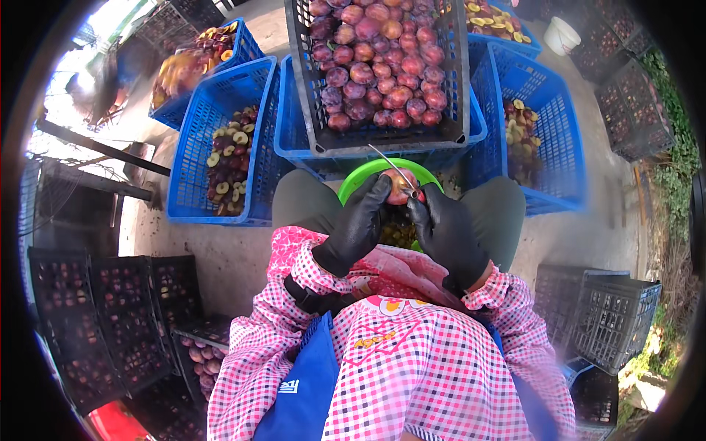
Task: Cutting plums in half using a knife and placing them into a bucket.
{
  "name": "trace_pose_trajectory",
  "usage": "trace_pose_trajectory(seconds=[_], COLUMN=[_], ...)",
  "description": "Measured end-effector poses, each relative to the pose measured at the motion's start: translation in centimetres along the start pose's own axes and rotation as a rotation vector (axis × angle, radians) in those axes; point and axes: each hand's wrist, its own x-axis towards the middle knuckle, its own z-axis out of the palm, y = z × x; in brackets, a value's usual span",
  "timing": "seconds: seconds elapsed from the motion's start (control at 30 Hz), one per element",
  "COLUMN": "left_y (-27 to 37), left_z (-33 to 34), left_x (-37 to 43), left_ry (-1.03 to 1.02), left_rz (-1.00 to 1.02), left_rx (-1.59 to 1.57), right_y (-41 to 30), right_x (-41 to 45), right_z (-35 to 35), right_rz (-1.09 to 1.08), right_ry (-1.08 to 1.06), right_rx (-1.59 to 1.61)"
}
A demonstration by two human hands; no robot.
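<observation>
A red plum is held over the green basin between my black-gloved hands. My left hand grips its left side. In my right hand is a thin metal pitting tool, whose round, tube-like end lies against the plum's lower right. The tool's slim shaft slants up and left across the fruit. Brownish-yellow pieces, perhaps pits, show in the basin below my wrists. Fingers cover part of the plum and of the tool.
A black crate of whole plums rests on a blue crate ahead. Blue crates with halved plums stand left and right. Stacked black crates flank me on the left, others on the right. A white bucket stands far right.
</observation>
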Motion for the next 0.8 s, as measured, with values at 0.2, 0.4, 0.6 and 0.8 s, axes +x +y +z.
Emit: trace_pose_trajectory(seconds=[0.2,0.4,0.6,0.8], left_y=[-0.1,0.5,0.4,0.3], left_z=[0.4,-0.3,-1.8,-2.2], left_x=[-0.2,0.9,2.0,1.5], left_ry=[0.098,0.038,0.04,0.069], left_rz=[0.115,0.103,0.102,0.129], left_rx=[0.486,0.342,0.129,0.315], right_y=[0.6,2.4,2.7,1.0], right_x=[-0.7,-0.8,-0.8,-1.1], right_z=[0.8,-0.8,-0.1,0.6], right_rz=[0.047,0.374,0.362,0.2], right_ry=[-0.004,-0.225,-0.115,-0.084], right_rx=[-0.181,0.528,0.549,0.139])
